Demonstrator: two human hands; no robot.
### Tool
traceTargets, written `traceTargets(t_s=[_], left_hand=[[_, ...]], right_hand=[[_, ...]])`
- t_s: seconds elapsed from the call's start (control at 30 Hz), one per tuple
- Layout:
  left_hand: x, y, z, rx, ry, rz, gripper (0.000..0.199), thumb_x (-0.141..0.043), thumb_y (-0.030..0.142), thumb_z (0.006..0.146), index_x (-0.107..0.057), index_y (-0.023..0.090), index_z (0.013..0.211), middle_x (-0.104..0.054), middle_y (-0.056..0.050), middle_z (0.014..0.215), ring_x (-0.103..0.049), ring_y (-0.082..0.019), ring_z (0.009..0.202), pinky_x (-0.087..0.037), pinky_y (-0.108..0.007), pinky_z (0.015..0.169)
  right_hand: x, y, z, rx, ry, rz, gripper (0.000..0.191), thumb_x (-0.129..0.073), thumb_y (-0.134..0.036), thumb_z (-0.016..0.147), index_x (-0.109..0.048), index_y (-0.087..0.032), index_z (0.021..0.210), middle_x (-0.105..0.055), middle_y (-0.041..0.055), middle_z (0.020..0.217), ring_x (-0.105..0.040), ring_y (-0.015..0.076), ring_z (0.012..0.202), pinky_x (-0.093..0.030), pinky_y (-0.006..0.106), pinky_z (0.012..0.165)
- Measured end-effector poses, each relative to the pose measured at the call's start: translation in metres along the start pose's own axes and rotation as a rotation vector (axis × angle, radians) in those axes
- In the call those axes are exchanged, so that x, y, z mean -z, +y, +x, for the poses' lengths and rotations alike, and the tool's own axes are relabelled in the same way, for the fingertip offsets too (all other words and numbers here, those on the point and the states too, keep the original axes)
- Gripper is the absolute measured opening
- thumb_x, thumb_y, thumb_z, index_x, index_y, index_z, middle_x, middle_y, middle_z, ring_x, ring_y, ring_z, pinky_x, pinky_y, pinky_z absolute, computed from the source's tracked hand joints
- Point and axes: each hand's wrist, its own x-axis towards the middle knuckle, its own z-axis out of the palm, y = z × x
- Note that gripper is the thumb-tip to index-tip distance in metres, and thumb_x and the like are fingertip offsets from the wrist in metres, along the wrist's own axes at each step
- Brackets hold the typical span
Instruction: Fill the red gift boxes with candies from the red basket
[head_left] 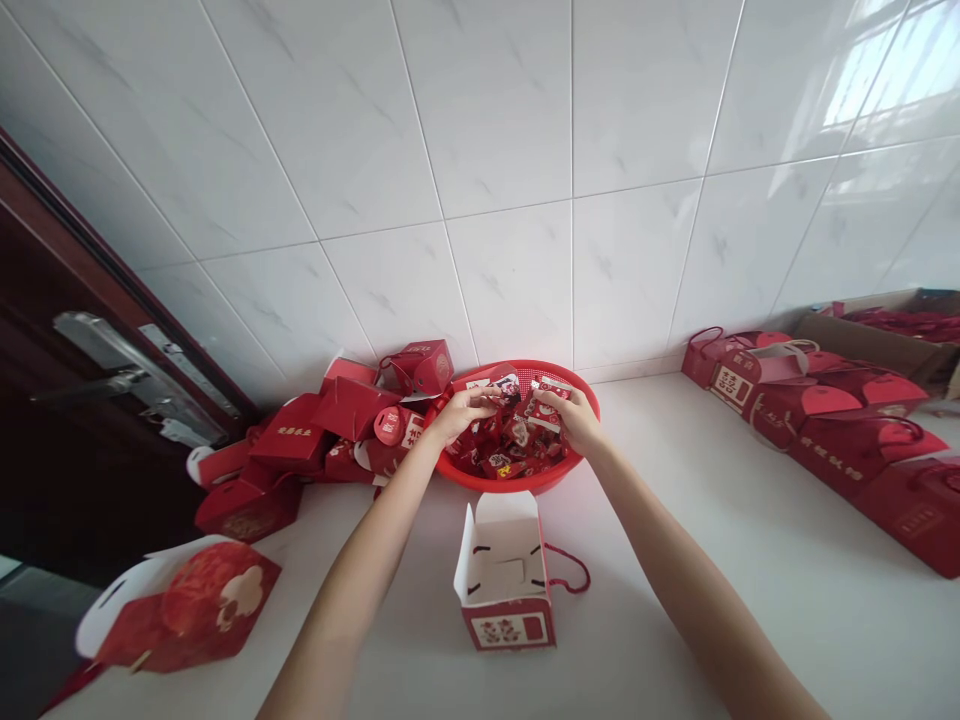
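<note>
Both my arms reach out over a red plastic basin [581, 462] full of red-wrapped sweets [510, 445] at the back of the white counter by the tiled wall. My left hand [463, 410] pinches a small wrapped sweet over the basin's left side. My right hand [574, 415] grips a red-and-white packet [546, 395] over the right side. In front of the basin, between my forearms, stands an open red gift box [506, 580] with white flaps up, a red cord handle at its right, and a white inside that looks bare.
A heap of closed red gift boxes [337, 425] lies left of the basin. A flat unfolded box [180, 605] lies at the near left counter edge. Rows of red boxes [840, 420] and a cardboard carton [892, 335] stand at the right. A dark door with handle [112, 380] is left.
</note>
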Motion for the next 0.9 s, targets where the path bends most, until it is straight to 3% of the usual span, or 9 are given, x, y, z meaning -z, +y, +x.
traceTargets(t_s=[0.17, 0.57, 0.9], left_hand=[[0.001, -0.003, -0.001, 0.015, 0.035, 0.071, 0.042, -0.082, 0.024, 0.065, -0.076, 0.018, 0.106, -0.073, -0.004, 0.091, -0.067, -0.020, 0.091, -0.052, -0.034, 0.088], [-0.002, -0.009, 0.001, 0.012, 0.133, 0.152, 0.034, -0.085, 0.030, 0.062, -0.075, 0.015, 0.091, -0.074, -0.006, 0.097, -0.067, -0.024, 0.100, -0.052, -0.040, 0.094], [0.003, -0.013, 0.006, -0.004, 0.181, 0.260, 0.018, -0.077, 0.018, 0.068, -0.076, 0.016, 0.086, -0.078, -0.007, 0.094, -0.070, -0.025, 0.098, -0.051, -0.041, 0.097]], right_hand=[[-0.001, 0.000, -0.001, -0.002, 0.006, -0.001, 0.027, -0.088, -0.037, 0.064, -0.073, -0.018, 0.074, -0.075, 0.0047, 0.074, -0.071, 0.0208, 0.067, -0.064, 0.033, 0.064], [-0.001, -0.001, -0.002, 0.005, 0.005, -0.003, 0.024, -0.087, -0.035, 0.065, -0.073, -0.017, 0.074, -0.075, 0.0061, 0.076, -0.071, 0.0216, 0.068, -0.063, 0.034, 0.065], [-0.002, -0.001, -0.002, 0.001, 0.036, 0.016, 0.025, -0.087, -0.036, 0.064, -0.071, -0.018, 0.072, -0.075, 0.0057, 0.074, -0.071, 0.0216, 0.065, -0.062, 0.033, 0.063]])
